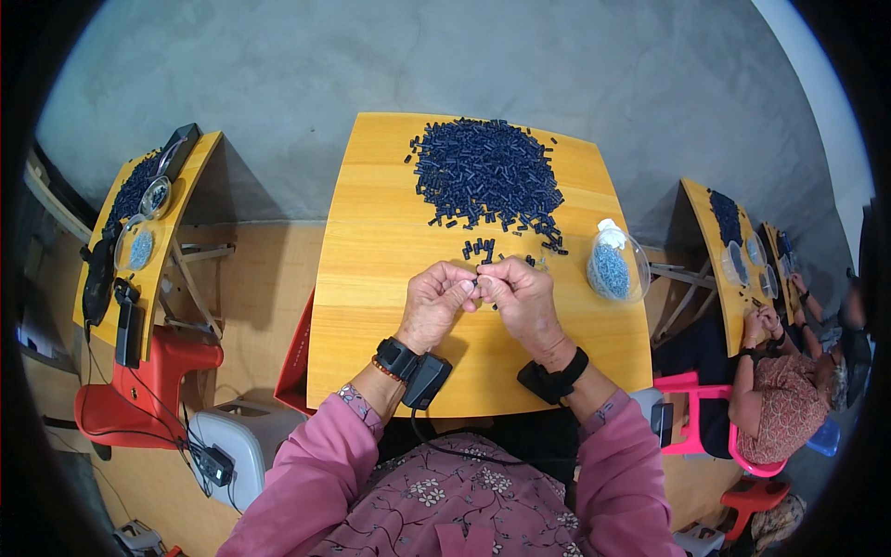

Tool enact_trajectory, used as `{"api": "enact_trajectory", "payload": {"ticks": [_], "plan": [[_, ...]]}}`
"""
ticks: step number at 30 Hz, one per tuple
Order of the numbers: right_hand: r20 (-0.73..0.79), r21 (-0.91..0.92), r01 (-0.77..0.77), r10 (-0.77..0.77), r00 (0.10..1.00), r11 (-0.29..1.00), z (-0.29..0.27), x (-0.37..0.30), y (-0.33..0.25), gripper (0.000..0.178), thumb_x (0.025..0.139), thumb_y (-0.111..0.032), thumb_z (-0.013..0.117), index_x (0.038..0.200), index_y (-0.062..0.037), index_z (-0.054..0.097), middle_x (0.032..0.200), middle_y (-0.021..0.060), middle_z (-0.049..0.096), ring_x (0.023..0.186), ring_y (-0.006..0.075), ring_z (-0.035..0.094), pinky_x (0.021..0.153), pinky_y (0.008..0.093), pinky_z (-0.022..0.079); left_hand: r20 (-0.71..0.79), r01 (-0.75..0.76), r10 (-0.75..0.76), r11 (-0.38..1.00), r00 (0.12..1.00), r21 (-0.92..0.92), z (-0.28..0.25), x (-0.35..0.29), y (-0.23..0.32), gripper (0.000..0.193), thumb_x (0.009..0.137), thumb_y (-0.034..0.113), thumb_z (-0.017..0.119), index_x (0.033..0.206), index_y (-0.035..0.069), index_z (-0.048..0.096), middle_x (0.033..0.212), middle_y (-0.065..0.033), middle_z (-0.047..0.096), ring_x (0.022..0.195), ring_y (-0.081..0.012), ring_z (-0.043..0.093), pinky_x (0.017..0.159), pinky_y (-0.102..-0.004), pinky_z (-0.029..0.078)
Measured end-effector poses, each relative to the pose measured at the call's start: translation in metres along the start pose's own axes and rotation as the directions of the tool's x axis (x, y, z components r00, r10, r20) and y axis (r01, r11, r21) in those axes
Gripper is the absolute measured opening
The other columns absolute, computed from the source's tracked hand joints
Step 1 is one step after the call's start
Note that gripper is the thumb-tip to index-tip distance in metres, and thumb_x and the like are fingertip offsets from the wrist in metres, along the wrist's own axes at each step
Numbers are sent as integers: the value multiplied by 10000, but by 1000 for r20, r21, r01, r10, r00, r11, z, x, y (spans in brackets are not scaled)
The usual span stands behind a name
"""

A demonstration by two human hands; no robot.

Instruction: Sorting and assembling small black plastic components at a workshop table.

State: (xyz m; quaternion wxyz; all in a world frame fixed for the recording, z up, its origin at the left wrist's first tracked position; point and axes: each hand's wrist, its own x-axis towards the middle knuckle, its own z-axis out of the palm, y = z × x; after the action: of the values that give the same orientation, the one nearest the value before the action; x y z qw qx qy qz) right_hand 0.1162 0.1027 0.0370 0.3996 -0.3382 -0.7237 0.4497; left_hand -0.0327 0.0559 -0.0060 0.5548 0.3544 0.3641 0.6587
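My left hand (pixel 438 303) and my right hand (pixel 522 295) meet above the middle of the wooden table (pixel 371 269), fingertips pinched together. Between them is a small dark piece (pixel 476 283), mostly covered by the fingers; it resembles the short dark cylindrical pieces nearby. Just beyond my hands lies a small loose group of dark pieces (pixel 479 249). Farther back spreads a large heap of the same dark blue-black pieces (pixel 487 176). To the right of my right hand stands a clear plastic tub (pixel 639 269) with many small light-blue bits (pixel 609 272) inside and something white at its rim.
At the left, another table (pixel 190 200) carries dark pieces and clear tubs, with a red chair (pixel 153 381) and a grey stool (pixel 237 441) below. On the right, people (pixel 784 399) sit at a similar table (pixel 705 232). A cable (pixel 464 452) runs from my left wrist device across my lap.
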Motion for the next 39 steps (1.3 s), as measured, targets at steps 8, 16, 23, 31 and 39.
{"api": "enact_trajectory", "payload": {"ticks": [8,16,23,31,39], "plan": [[10,-223,145,-146,989,964,0,2,-3,85,843,2,650,926,16,659,809,87,655,712,175,650,636,289,506,-9,-1,1,998,1000,-65,2,1,-2,43,920,-1,590,954,-11,614,834,-90,667,683,-120,617,668,-263,552],[78,71,-62,57,995,996,-4,-5,-9,224,838,5,670,1056,39,629,829,104,636,728,164,644,688,268,529,41,61,-56,990,998,-129,-2,4,-4,65,927,12,582,972,-10,623,859,-92,676,709,-130,640,690,-269,552],[148,-336,177,-134,980,925,-3,-4,-25,427,801,-72,727,1176,43,558,901,149,618,750,234,651,685,318,537,17,97,-95,962,995,-254,-4,5,-4,88,930,24,579,982,-23,632,882,-91,679,796,-137,652,736,-266,550],[192,-542,342,-283,940,768,0,3,-23,331,746,-57,721,1037,45,600,800,166,601,712,316,613,619,384,509,26,110,-107,958,994,-263,-1,4,-3,81,922,32,589,957,-25,635,891,-97,678,799,-142,639,773,-277,532],[222,-554,320,-234,947,768,-5,2,-29,290,786,-85,669,1035,39,586,845,185,594,781,362,619,672,427,509,95,161,-144,963,985,-215,-4,4,-2,87,923,36,593,918,-22,657,884,-77,683,791,-117,629,752,-262,526]]}}
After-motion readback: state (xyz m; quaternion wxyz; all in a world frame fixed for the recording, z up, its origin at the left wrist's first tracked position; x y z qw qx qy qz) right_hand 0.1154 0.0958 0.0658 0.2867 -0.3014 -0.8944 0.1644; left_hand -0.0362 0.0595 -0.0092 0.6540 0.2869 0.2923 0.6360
